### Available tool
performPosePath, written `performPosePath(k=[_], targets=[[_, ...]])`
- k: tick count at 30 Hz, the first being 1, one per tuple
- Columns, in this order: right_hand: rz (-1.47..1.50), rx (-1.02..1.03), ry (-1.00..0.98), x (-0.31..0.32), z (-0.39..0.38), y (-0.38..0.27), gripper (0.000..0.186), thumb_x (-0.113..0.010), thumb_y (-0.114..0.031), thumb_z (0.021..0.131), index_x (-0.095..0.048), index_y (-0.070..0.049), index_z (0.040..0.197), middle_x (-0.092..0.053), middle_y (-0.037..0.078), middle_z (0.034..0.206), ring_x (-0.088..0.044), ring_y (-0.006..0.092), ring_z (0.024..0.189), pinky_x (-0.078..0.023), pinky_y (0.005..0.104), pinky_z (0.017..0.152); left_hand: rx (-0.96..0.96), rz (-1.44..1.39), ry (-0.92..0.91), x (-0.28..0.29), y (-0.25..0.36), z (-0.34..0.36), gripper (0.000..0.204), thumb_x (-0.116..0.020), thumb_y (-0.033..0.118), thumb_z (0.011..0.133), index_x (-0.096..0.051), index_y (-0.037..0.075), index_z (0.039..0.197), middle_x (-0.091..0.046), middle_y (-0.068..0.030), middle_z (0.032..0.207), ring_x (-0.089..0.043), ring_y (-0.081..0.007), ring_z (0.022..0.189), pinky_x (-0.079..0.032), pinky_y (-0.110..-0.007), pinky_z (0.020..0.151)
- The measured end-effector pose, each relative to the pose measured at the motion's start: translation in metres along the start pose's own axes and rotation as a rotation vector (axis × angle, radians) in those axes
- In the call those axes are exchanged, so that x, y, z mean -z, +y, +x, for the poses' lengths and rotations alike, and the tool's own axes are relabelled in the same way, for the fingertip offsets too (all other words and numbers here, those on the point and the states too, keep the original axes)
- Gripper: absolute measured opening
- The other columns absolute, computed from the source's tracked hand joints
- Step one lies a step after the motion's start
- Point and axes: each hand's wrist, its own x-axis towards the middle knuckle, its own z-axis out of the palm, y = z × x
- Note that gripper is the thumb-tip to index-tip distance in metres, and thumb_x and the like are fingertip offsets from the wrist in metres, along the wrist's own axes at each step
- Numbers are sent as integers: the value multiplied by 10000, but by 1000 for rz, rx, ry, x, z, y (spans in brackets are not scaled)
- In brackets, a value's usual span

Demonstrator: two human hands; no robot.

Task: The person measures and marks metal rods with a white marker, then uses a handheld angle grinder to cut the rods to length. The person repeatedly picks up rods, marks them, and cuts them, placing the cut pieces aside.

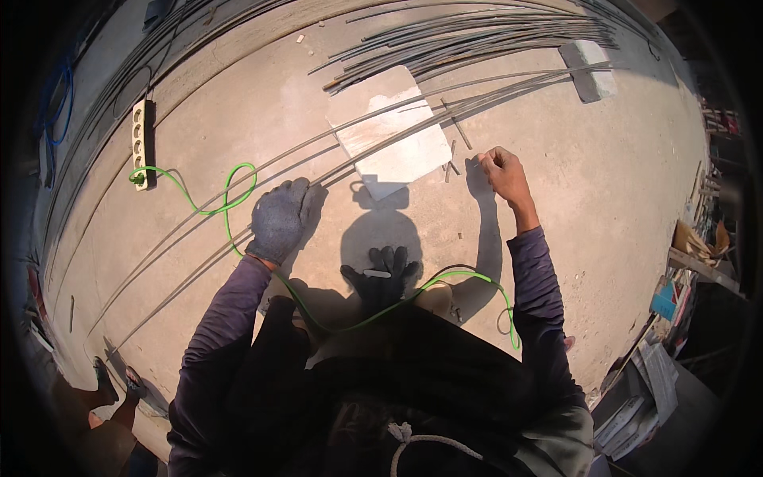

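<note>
Concrete floor (604, 199), sunlit, outdoors. Long steel rods (238, 187) run diagonally across floor; bundle (477, 40) lies beyond. White slab (393, 131) sits under rods. Left hand (280, 219), grey-gloved, curled over rods, gripping. Right hand (501, 171), bare, clenched around thin piece at rod end, possibly tie wire; too small to confirm. Green cable (230, 203) runs from power strip (141, 143) toward body. Spare black glove (381, 274) lies below slab.

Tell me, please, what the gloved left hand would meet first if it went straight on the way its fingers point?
Probably the long thin steel rods lying on the concrete just beyond the left hand. Farther on lies the pale flat slab. The hand's height above the ground is unclear.
</note>
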Motion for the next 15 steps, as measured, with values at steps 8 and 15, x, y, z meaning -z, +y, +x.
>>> performPosePath(k=[8, 15], targets=[[-119, 133, -334, -50, -57, -6, 207, -719, -219, 916, -672, -26, 857, -682, 162, 775, -647, 266, 690, -501, 385, 679, -47, 15, 31, -10, -13, 0, 290, -585, 268, 976, -647, 108, 1209, -712, -164, 1018, -707, -383, 869, -555, -499, 765], [-69, 466, -659, -119, -135, -60, 262, -769, -220, 899, -614, -26, 983, -644, 150, 819, -643, 336, 756, -515, 429, 694, -52, -15, 43, -10, -11, -1, 266, -555, 321, 1026, -665, 105, 1135, -715, -166, 971, -705, -380, 845, -554, -491, 742]])
